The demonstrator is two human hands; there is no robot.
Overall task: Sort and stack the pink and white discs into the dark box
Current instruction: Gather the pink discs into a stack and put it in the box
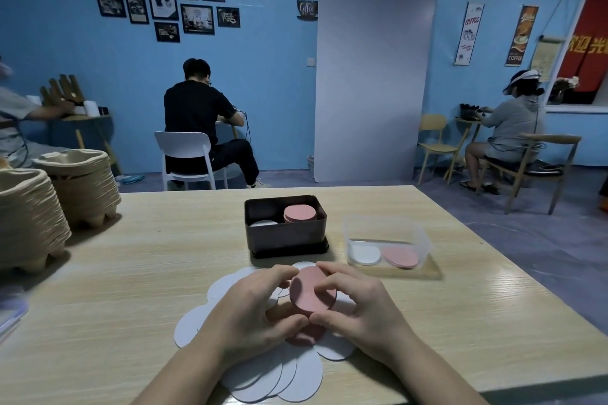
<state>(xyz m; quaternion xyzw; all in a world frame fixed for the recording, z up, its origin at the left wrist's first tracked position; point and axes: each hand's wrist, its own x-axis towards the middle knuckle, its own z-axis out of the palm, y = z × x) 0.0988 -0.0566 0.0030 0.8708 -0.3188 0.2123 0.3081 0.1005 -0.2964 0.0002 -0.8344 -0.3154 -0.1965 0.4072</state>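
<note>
1. Two hands work as a pair: the left hand (260, 309) and the right hand (358, 306) are close together, fingers and thumbs curled on the rim of a small stack of pink discs (311, 293), which they hold tilted just above the table (131, 273).
2. Judging by the grip, the step in hand is squaring up gathered pinks before they go into the dark box (286, 235), which stands just beyond the hands. Inside it, a pink pile (300, 213) fills the right half and a lower white pile (263, 223) the left.
3. Next, the stack probably has to rise over the box's near wall and come down flat on the pink pile, rims aligned, keeping off the white side.
4. Plenty remains: white discs (296, 378) lie fanned under and around the hands, at least one loose pink disc (302, 337) among them, and a clear tub (388, 230) to the right holds more of both colours.
5. Room straight ahead looks open; the tub stands near the box but apart from it. The white fan reaches close to the table's near edge, so a dragging wrist could push discs off. Stacked pulp trays (29, 217) sit well apart on the left.
</note>
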